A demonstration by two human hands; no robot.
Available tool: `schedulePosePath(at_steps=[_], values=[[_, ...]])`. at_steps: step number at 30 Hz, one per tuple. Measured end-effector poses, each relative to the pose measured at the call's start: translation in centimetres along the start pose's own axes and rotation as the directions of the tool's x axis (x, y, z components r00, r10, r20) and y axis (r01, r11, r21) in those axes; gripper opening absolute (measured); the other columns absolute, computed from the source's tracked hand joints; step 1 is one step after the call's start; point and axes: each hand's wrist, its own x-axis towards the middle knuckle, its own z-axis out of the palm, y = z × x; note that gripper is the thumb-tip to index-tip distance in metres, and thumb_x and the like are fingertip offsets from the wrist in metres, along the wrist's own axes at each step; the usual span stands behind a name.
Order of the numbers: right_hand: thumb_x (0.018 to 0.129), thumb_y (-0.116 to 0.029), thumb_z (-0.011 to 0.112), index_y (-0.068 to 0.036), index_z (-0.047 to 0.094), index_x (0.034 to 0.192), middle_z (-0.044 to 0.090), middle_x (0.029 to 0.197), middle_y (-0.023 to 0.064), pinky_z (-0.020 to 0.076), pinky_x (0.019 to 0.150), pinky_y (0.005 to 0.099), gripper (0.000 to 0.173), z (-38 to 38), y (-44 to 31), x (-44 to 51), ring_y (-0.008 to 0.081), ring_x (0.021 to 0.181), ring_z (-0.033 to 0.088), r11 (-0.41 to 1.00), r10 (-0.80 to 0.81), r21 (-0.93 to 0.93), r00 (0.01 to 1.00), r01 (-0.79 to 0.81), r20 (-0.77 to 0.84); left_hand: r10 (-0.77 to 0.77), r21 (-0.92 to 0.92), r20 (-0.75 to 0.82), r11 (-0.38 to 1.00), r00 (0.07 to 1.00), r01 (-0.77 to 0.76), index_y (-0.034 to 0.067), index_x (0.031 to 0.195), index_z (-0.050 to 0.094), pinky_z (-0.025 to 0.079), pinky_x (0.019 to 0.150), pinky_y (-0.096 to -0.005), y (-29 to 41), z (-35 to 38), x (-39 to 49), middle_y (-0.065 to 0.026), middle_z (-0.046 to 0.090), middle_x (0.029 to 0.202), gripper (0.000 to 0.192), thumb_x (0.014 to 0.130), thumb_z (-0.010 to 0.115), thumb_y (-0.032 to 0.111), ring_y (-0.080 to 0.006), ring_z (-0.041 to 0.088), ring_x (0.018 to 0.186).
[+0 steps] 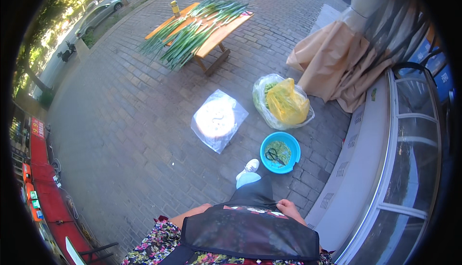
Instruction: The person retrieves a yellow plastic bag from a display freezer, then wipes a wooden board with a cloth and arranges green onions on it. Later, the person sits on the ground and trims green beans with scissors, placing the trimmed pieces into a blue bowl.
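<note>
My right hand [287, 207] is at the lower edge of my dark apron [249, 232], its fingers pinched on the dark cloth there. Of my left arm I see the wrist and the back of my left hand [204, 208]; the apron hides its fingers. Before my white shoe [251, 165] stands a turquoise plastic basin [262, 153] with cut green pieces and black-handled scissors [273, 154] inside. Beyond it are a clear plastic bag of greens [260, 93] with a yellow plastic bag [288, 102] on top. A round, overexposed white thing [214, 120] lies on a plastic sheet [236, 114].
Green onions [191, 41] lie across a low wooden table [213, 43] beside a yellow-capped jar [175, 9]. At right stand a glass-topped display case [361, 178] and a brown cover [332, 55]. A red-topped counter [54, 207] runs along the left.
</note>
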Motion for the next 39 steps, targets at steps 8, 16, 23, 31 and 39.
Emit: schedulePosePath(at_steps=[8, 16, 23, 31, 39], values=[[0.098, -0.023, 0.051, -0.005, 0.057, 0.111, 0.061, 0.098, 0.0013, 0.0469, 0.079, 0.0261, 0.023, -4.4, -9.5, 10.8, 0.0095, 0.088, 0.057, 0.846, -0.148, 0.532, 0.936, -0.047, 0.318, -0.101, -0.578, -0.210, 0.815, 0.972, -0.040, 0.009, 0.098, 0.062, 0.050, 0.070, -0.0334, 8.7, -16.0, 3.8, -0.0028, 0.064, 0.086, 0.014, 0.091, 0.058, 0.020, -0.0158, 0.060, 0.078], [0.099, -0.031, 0.046, -0.001, 0.053, 0.123, 0.058, 0.119, 0.0075, 0.0413, 0.097, 0.0304, 0.039, -8.0, -13.0, 17.5, 0.0149, 0.114, 0.052, 0.671, 0.148, 0.643, 0.917, -0.369, 0.371, 0.523, -0.905, -0.140, 0.278, 0.841, -0.323, 0.008, 0.101, 0.056, 0.045, 0.086, -0.0269, 28.5, -34.9, 3.3, -0.0031, 0.061, 0.113, 0.013, 0.094, 0.057, 0.019, -0.0099, 0.054, 0.099], [0.099, -0.032, 0.048, -0.001, 0.055, 0.122, 0.059, 0.117, 0.0071, 0.0428, 0.095, 0.0295, 0.039, -9.6, -19.0, 20.3, 0.0137, 0.111, 0.053, 0.732, -0.203, 0.665, 0.884, -0.150, 0.422, 0.903, 0.568, 0.039, 0.333, 0.428, -0.753, 0.002, 0.089, 0.060, 0.046, 0.071, -0.0410, 45.8, -38.3, 8.3, -0.0120, 0.060, 0.080, 0.019, 0.077, 0.062, 0.017, -0.0298, 0.059, 0.080], [0.098, -0.033, 0.050, -0.001, 0.057, 0.120, 0.060, 0.115, 0.0066, 0.0446, 0.092, 0.0285, 0.040, -13.4, -27.2, 27.6, 0.0123, 0.108, 0.055, 0.623, -0.670, 0.730, 0.674, 0.282, 0.312, 0.143, 0.539, 0.783, 0.328, 0.605, -0.776, 0.007, 0.108, 0.064, 0.046, 0.082, -0.0403, 47.7, -43.1, 31.0, -0.0183, 0.065, 0.103, 0.035, 0.086, 0.055, 0.032, -0.0315, 0.062, 0.096], [0.084, -0.026, 0.060, -0.010, 0.066, 0.105, 0.062, 0.115, 0.0099, 0.0453, 0.091, 0.0351, 0.027, -4.3, -17.6, 31.4, 0.0258, 0.104, 0.058, 0.916, 0.324, 0.300, 0.932, -0.267, -0.160, -0.245, 0.942, 0.315, 0.195, 0.917, -0.272, 0.014, 0.105, 0.066, 0.048, 0.081, -0.0396, 32.3, -56.2, 37.3, -0.0055, 0.065, 0.103, 0.022, 0.086, 0.055, 0.019, -0.0257, 0.061, 0.096]])
